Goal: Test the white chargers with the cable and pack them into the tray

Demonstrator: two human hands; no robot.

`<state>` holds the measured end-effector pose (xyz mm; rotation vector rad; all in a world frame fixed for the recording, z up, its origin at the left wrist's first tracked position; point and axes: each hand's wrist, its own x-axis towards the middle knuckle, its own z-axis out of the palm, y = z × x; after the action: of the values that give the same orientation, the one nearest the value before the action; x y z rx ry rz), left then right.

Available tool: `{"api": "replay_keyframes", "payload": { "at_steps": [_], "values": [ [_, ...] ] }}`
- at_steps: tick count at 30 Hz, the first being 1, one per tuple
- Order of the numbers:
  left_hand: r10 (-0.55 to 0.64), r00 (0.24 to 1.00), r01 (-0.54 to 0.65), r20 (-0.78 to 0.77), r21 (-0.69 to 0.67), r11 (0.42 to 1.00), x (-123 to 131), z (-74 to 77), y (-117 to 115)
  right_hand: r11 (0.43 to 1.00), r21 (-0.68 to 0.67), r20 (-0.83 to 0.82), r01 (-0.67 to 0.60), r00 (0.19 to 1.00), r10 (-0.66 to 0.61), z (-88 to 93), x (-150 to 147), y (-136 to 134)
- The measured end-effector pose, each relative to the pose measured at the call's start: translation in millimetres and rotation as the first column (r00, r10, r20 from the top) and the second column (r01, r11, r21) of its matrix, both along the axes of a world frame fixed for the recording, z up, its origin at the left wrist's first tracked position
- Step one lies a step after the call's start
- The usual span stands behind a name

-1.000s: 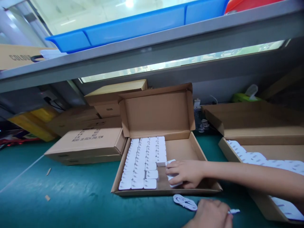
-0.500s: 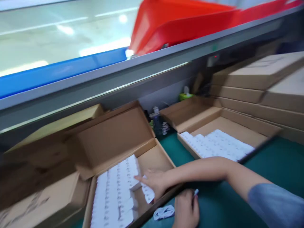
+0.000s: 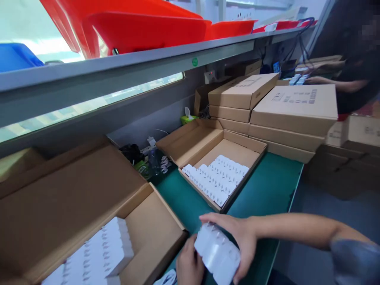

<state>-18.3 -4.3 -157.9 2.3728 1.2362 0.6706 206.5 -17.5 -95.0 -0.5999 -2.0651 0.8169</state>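
Note:
My right hand [image 3: 245,241] grips a short row of white plug adapters [image 3: 218,253], lifted above the green table between the two open cartons. Its thumb and fingers wrap round the row's ends. Against the row's left side, my left hand [image 3: 190,263] is closed with fingers curled; what they hold is hidden. A coiled white cable [image 3: 166,278] lies just left of that hand, cut by the frame's bottom. In the near open carton [image 3: 154,225], rows of similar white adapters [image 3: 103,249] fill the left part.
Another open carton [image 3: 242,142] holds more white adapters [image 3: 215,178]. Closed cartons [image 3: 293,105] are stacked behind it on the green table [image 3: 267,186]. A shelf [image 3: 148,63] with red bins [image 3: 148,33] runs overhead. A co-worker's arm [image 3: 350,85] shows at far right.
My right hand has come out of the near carton with the row of adapters, bringing it beside my left hand. The camera view has swung right.

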Motion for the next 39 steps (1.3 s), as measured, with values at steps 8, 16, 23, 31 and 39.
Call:
{"api": "replay_keyframes", "payload": {
  "at_steps": [8,16,23,31,39],
  "values": [
    [-0.009,0.998,0.012,-0.069,0.049,0.999,5.6,4.2,-3.3,0.957,-0.197,0.446,0.214,0.889,-0.107,-55.2,73.8,-34.3],
    [-0.043,0.999,0.044,0.011,-0.066,0.997,22.1,15.1,-18.7,0.989,-0.099,0.638,0.112,0.77,-0.023,1.0,60.5,-36.4],
    [-0.074,0.996,0.079,0.049,-0.108,0.991,53.3,10.8,-29.2,0.989,-0.044,0.711,0.142,0.7,-0.069,-18.3,30.5,-33.6],
    [-0.181,0.983,0.18,0.009,-0.193,0.965,57.3,15.4,-30.1,0.986,-0.015,0.654,0.164,0.748,-0.114,-19.3,31.4,-31.6],
    [-0.267,0.963,0.25,-0.043,-0.23,0.941,65.3,21.1,-17.3,0.992,-0.012,0.638,0.122,0.765,-0.086,-20.5,30.7,-28.0]
  ]
}}
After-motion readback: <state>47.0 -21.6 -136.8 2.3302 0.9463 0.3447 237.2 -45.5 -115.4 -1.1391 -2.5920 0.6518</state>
